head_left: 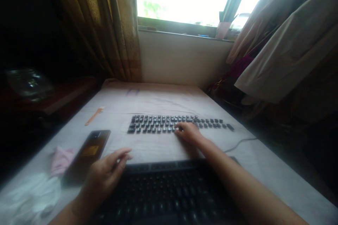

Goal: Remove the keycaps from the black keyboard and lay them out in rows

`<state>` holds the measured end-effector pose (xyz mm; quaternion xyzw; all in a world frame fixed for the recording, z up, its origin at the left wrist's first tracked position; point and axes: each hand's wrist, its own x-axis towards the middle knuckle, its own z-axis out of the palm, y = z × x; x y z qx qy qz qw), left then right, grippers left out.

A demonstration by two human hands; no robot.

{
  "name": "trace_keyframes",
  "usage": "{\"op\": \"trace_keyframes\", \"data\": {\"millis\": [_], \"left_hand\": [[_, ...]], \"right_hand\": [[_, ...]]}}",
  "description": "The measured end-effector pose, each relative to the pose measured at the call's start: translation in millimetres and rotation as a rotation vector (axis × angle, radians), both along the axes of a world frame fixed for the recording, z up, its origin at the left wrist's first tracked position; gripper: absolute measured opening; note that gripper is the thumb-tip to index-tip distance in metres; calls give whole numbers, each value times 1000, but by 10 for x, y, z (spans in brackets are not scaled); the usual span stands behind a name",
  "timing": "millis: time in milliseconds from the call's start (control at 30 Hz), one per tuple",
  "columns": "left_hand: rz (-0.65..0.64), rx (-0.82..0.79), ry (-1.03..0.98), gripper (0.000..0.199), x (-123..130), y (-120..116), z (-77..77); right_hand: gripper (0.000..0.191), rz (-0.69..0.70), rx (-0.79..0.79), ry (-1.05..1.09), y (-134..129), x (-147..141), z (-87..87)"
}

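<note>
A black keyboard (163, 190) lies in front of me, blurred, with small dots where keys sit on its upper part. Beyond it, loose black keycaps (150, 125) are laid out in rows on the pale cloth. My right hand (188, 132) reaches over the keyboard to these rows, its fingertips pinched on a keycap at the near row. Over the keyboard's left end hovers my left hand (108, 170), thumb and forefinger stretched out with a small gap between the tips and nothing visible in them.
Left of the keyboard lie a dark smartphone (89, 151), a pink cloth (61, 161), a crumpled white plastic bag (29, 197) and an orange tool (94, 116). A cable (241, 141) runs off the right side. Curtain (121, 24), window and hanging clothes (285, 49) surround the table.
</note>
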<state>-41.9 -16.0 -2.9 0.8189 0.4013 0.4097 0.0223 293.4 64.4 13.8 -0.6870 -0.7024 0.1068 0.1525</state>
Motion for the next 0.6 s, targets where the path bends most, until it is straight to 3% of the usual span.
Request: {"op": "trace_keyframes", "data": {"millis": [133, 300, 500, 600], "left_hand": [[-3, -5, -23, 22, -16, 2, 7], [13, -18, -29, 22, -30, 19, 24], [100, -181, -64, 30, -1, 34, 28], [187, -381, -78, 39, 20, 45, 24]], "right_hand": [[23, -13, 39, 88, -24, 16, 50], [11, -18, 141, 318, -126, 84, 240], [55, -111, 259, 743, -454, 204, 417], [61, -183, 297, 925, -676, 210, 395]]}}
